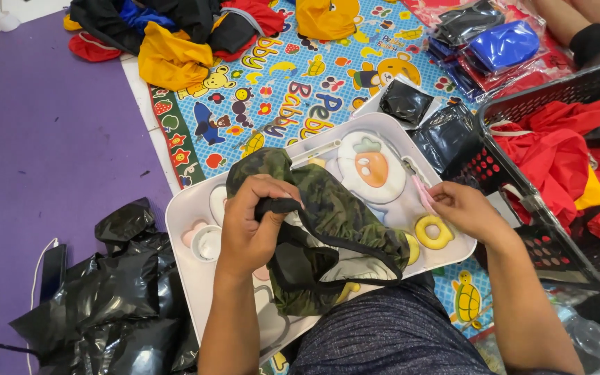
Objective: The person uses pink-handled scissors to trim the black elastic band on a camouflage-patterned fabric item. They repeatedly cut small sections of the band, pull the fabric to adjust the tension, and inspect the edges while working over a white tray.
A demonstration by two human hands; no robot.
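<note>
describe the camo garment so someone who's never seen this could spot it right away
Start at the white cartoon-printed tray across the person's lap. Lying on its middle is the camouflage garment, gripped at its black-trimmed edge by the left hand. It is the only green-and-brown patterned cloth; the piles beyond and the clothes in the black basket are plain red, yellow, blue or black.

Both forearms come up from the bottom edge of the frame and they're bare — no sleeves, no watch, no bracelets that I can spot. The left hand (pixel 248 229) and right hand (pixel 467 212) have no gloves and no rings showing either. Only clothing visible is lower centre — a dark blue-grey heathered knit fabric with a fine speckled weave, covering the lap. Can't tell if it's shorts or a shirt.
</note>
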